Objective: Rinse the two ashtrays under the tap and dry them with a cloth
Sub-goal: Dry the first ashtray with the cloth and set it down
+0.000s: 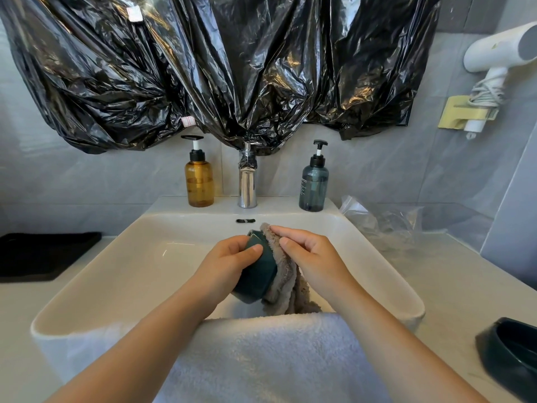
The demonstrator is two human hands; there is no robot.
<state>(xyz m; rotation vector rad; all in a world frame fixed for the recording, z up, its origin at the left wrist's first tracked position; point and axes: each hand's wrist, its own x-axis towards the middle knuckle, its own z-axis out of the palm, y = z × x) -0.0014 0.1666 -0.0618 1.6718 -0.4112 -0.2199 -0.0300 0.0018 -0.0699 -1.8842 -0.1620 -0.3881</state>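
Over the white sink (122, 257), my left hand (229, 263) grips a dark green ashtray (257, 276), held on its edge. My right hand (308, 254) presses a grey-brown cloth (286, 282) against the ashtray's right side; the cloth hangs down into the basin. A second dark ashtray (511, 353) sits on the counter at the far right, partly cut off by the frame. The chrome tap (247, 184) stands behind the basin, with no water visible from it.
A white towel (261, 359) drapes over the sink's front rim. An amber pump bottle (199, 181) and a blue-grey pump bottle (313, 184) flank the tap. A black mat (43, 254) lies left, clear plastic (383, 222) right. Black plastic sheeting (218, 68) covers the wall above; a hairdryer (494, 56) hangs right.
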